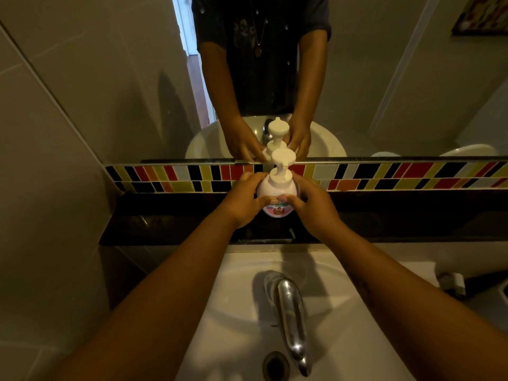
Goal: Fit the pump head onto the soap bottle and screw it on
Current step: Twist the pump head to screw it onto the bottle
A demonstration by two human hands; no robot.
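At a bathroom mirror (pixel 384 78) above a band of coloured tiles (pixel 384 174), we stand over the white basin (pixel 242 292) and its chrome tap (pixel 291 312), our arms reaching across to the dark stone ledge (pixel 165 215) behind it. There the soap bottle (pixel 275 188) stands upright, near the ledge's middle and close to the tiled band, its reflection showing in the glass just behind.

We judge the bottle a light, rounded plastic thing, smooth and likely slick if soap is on it, rigid enough at the shoulder but apt to give under a hard squeeze. Its wide belly is the place to hold it steady; the collar at the base of the pump is the place to turn.

Our left hand (pixel 244 199) and right hand (pixel 313 202) wrap the belly from either side, fingers curled close around it, the thumbs meeting at the front over the pink label (pixel 276 209). Neither hand touches the collar.

The white pump head (pixel 283 158) already sits on the neck, upright, nozzle stem rising clear of our hands. Whether it is threaded tight we cannot tell.
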